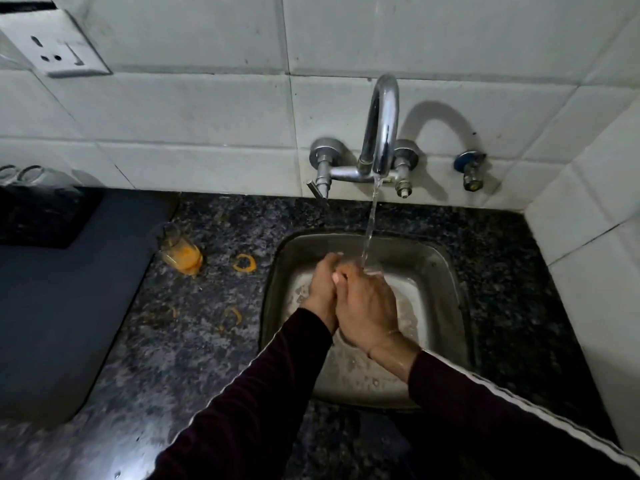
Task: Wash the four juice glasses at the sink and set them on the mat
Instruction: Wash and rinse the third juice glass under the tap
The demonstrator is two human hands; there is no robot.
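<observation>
Both hands are over the steel sink under the running stream from the tap. My right hand and my left hand are pressed together around a clear juice glass. Only its rim shows where the water lands. Another juice glass, with orange residue at its bottom, stands on the granite counter left of the sink. The rims of two more glasses show at the far left edge, on a black mat.
Orange juice rings stain the speckled counter between the dirty glass and the sink. A large blue-grey surface fills the left side. The white tiled wall carries a socket and a small valve.
</observation>
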